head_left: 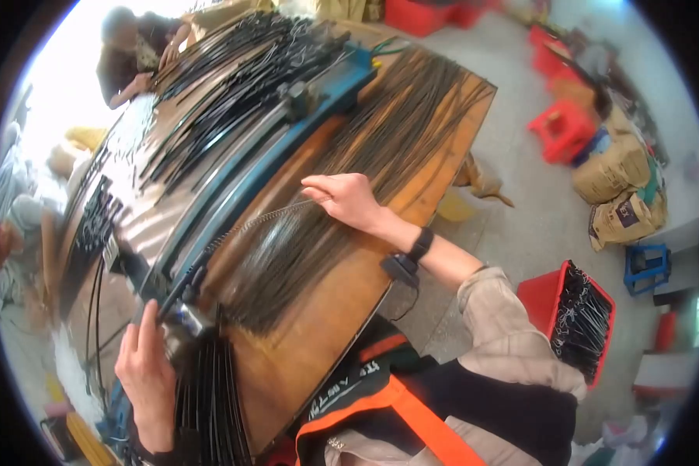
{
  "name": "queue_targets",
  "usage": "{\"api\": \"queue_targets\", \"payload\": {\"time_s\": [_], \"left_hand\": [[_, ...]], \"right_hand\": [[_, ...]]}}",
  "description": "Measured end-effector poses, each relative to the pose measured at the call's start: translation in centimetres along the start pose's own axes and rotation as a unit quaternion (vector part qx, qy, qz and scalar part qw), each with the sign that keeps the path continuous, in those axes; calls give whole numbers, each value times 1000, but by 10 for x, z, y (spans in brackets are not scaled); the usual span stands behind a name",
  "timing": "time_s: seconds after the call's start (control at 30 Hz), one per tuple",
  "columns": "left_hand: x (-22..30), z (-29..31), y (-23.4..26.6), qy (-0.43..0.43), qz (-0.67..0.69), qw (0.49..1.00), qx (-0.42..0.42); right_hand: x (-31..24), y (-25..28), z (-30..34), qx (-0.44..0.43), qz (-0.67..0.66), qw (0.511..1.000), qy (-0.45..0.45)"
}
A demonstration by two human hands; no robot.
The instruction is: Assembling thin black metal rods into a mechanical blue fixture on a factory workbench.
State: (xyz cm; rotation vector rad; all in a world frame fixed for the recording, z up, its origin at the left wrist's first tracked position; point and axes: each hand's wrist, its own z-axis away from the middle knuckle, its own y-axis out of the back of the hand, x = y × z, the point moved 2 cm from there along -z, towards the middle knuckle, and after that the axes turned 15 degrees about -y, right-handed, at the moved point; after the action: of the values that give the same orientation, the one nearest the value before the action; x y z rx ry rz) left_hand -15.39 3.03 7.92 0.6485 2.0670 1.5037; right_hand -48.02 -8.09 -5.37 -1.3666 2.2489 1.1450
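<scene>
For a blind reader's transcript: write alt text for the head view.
A person's right hand pinches a thin coiled wire over a spread of long dark rods on a wooden workbench, while the left hand rests on a metal fixture at the end of a blue rail. A red crate sits on the floor.

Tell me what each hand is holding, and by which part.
Right hand pinches one end of a thin ribbed rod. Left hand rests on a metal fitting; grip unclear.
</scene>
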Motion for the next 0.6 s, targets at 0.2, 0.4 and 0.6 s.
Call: {"api": "queue_targets", "payload": {"time_s": [0.2,0.4,0.6], "left_hand": [[9,-80,-30,-112,-16,993,-12],[17,-106,-43,-122,47,991,-30],[-1,-96,-48,-84,39,995,-47]], "right_hand": [[57,45,-34,-21,99,995,-17],[65,46,-31,55,79,995,-19],[27,-6,-27,84,100,991,-26]]}}
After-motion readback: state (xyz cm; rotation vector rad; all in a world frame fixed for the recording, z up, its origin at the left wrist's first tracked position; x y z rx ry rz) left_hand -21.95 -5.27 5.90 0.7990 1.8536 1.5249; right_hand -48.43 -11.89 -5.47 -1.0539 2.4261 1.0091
